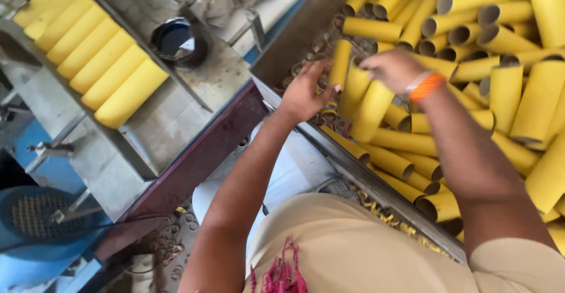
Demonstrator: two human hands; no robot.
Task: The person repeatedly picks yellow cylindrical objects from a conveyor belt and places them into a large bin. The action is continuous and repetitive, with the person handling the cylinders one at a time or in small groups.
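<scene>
My left hand (305, 93) curls on one yellow tube (339, 63) | my right hand (393, 69) closes on more tubes (371, 107) | both over the big bin (282, 51) | loose grip, I think tubes slip back.

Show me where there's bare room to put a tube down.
Bare metal lies on the tray between the row of tubes and the dark cup. The bin is crowded, piled around both hands.

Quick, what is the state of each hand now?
Left hand: closed on one upright yellow tube.
Right hand: gripping yellow tubes in the bin.
</scene>
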